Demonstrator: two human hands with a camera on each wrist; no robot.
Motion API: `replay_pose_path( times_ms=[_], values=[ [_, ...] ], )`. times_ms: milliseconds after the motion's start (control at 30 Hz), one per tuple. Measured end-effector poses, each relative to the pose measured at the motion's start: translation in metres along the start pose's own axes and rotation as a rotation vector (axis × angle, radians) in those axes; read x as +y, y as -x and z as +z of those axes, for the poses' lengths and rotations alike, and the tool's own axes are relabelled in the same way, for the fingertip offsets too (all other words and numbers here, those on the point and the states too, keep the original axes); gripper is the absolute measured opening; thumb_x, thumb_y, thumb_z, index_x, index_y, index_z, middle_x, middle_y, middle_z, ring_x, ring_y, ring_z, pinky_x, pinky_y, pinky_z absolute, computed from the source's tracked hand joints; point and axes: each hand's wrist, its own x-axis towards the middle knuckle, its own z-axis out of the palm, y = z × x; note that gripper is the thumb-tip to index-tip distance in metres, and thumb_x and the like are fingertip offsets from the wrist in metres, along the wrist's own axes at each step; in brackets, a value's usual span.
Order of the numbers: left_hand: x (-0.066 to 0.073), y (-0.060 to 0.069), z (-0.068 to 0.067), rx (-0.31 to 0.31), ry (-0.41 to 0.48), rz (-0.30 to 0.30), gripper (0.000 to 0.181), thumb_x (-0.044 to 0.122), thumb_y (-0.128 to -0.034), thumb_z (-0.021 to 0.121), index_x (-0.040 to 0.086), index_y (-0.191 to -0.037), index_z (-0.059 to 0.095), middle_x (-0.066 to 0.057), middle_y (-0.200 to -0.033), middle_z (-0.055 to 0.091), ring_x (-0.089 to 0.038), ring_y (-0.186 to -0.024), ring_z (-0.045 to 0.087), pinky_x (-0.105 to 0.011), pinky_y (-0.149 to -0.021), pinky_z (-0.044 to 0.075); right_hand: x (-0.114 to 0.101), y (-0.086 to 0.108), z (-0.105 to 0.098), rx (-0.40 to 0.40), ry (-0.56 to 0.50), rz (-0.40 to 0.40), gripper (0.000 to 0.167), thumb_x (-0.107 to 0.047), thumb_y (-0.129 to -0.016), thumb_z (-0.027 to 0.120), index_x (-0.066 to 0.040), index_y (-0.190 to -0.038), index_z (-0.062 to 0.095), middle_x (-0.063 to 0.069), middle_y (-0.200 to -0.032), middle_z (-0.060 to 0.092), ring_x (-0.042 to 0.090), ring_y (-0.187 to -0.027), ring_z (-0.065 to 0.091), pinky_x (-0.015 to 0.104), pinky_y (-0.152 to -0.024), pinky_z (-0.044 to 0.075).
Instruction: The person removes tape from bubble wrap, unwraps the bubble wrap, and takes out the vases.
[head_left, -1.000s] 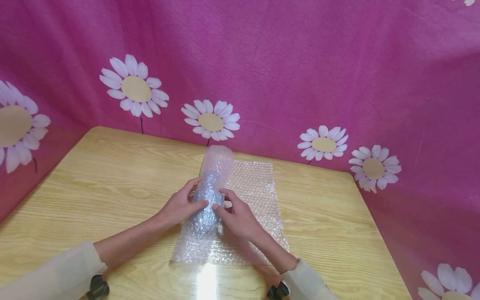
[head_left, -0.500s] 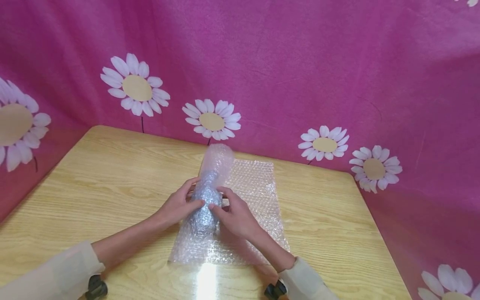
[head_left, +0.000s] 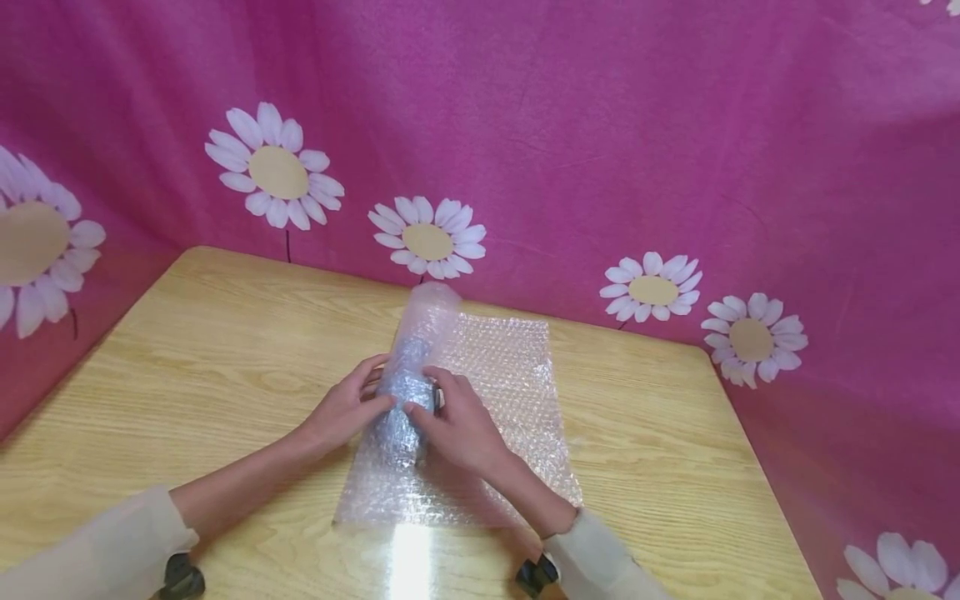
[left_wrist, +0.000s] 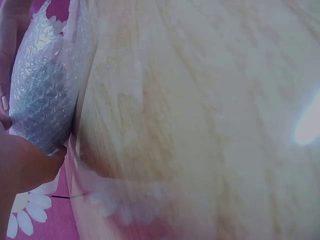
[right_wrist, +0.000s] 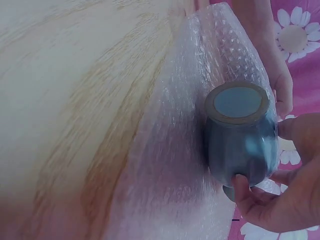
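Note:
A blue-grey jar (right_wrist: 245,152) lies on its side under and on clear bubble wrap (head_left: 513,362); its flat round end faces the right wrist camera. In the head view, the wrapped jar (head_left: 408,392) is a bluish bulge between both hands. My left hand (head_left: 341,412) grips its left side through the wrap, thumb on top. From the right, my right hand (head_left: 461,425) holds the jar and the wrap, its thumb near the left thumb. The left wrist view shows bubble wrap (left_wrist: 45,100) covering the jar, so its surface is hidden there.
The wrap's flat part spreads right and toward the front on the wooden table (head_left: 660,450). A loose tube of wrap (head_left: 431,312) points at the back edge. Behind the table hangs a pink cloth (head_left: 540,167) with white flowers.
Both hands and the jar have shifted a little to the left together, the wrap around the jar moving with them. Both hands keep their hold.

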Motion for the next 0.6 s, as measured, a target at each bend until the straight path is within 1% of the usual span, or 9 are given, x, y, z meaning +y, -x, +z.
replay_pose_path(
  times_ms=[67, 100, 200, 300, 400, 500, 600],
  values=[
    [-0.0002, 0.0005, -0.0003, 0.001, 0.012, -0.001, 0.07, 0.015, -0.0956, 0.061, 0.001, -0.155, 0.026, -0.031, -0.148, 0.04, -0.042, -0.132, 0.046, -0.051, -0.106, 0.042, -0.0001, -0.0006, 0.0009, 0.003, 0.01, 0.011, 0.061, -0.036, -0.096, 0.066, -0.007, -0.145, 0.047, 0.011, -0.118, 0.057, 0.014, -0.082, 0.054, 0.03, -0.068, 0.05],
    [-0.0004, 0.0004, -0.0004, 0.002, 0.015, -0.001, 0.07, 0.015, -0.0956, 0.061, 0.0, -0.155, 0.026, -0.031, -0.148, 0.04, -0.042, -0.132, 0.046, -0.051, -0.107, 0.042, -0.0002, -0.0007, 0.0011, 0.003, -0.001, 0.023, 0.062, -0.036, -0.095, 0.067, -0.007, -0.145, 0.046, 0.011, -0.118, 0.057, 0.014, -0.082, 0.055, 0.03, -0.068, 0.05],
    [-0.0006, 0.0008, -0.0004, 0.003, 0.023, -0.003, 0.071, 0.015, -0.0956, 0.061, 0.0, -0.155, 0.025, -0.031, -0.148, 0.039, -0.042, -0.132, 0.046, -0.051, -0.107, 0.042, -0.0006, -0.0005, 0.001, 0.001, -0.053, 0.069, 0.066, -0.038, -0.094, 0.068, -0.006, -0.145, 0.041, 0.012, -0.121, 0.057, 0.014, -0.084, 0.059, 0.031, -0.068, 0.052],
    [-0.0002, 0.0002, 0.0003, 0.004, 0.007, -0.006, 0.072, 0.016, -0.0949, 0.061, 0.003, -0.156, 0.025, -0.03, -0.149, 0.039, -0.042, -0.133, 0.045, -0.053, -0.106, 0.042, -0.0001, 0.0002, -0.0002, -0.002, -0.116, 0.106, 0.07, -0.039, -0.093, 0.069, -0.002, -0.145, 0.039, 0.014, -0.125, 0.056, 0.017, -0.085, 0.063, 0.032, -0.069, 0.055],
    [0.0006, -0.0003, 0.0015, 0.014, -0.03, -0.01, 0.073, 0.017, -0.0932, 0.061, 0.007, -0.157, 0.025, -0.028, -0.15, 0.039, -0.043, -0.133, 0.045, -0.054, -0.105, 0.042, 0.0015, 0.0007, -0.0011, -0.008, -0.135, 0.11, 0.073, -0.04, -0.093, 0.068, 0.0, -0.147, 0.039, 0.015, -0.125, 0.056, 0.017, -0.087, 0.064, 0.032, -0.07, 0.056],
    [0.0019, -0.0007, 0.0031, 0.026, -0.06, -0.005, 0.073, 0.016, -0.0922, 0.061, 0.01, -0.157, 0.027, -0.027, -0.151, 0.039, -0.044, -0.133, 0.045, -0.055, -0.103, 0.043, 0.0032, 0.0011, -0.0013, -0.009, -0.141, 0.095, 0.072, -0.039, -0.094, 0.067, 0.001, -0.147, 0.04, 0.015, -0.124, 0.056, 0.019, -0.089, 0.064, 0.031, -0.071, 0.056],
    [0.0026, -0.0011, 0.0045, 0.032, -0.072, 0.013, 0.072, 0.015, -0.0922, 0.06, 0.011, -0.157, 0.029, -0.026, -0.152, 0.037, -0.043, -0.131, 0.047, -0.053, -0.1, 0.047, 0.0045, 0.0018, -0.0012, -0.018, -0.168, 0.085, 0.069, -0.037, -0.095, 0.066, 0.001, -0.148, 0.04, 0.016, -0.128, 0.054, 0.021, -0.094, 0.066, 0.029, -0.075, 0.057]
  ],
)
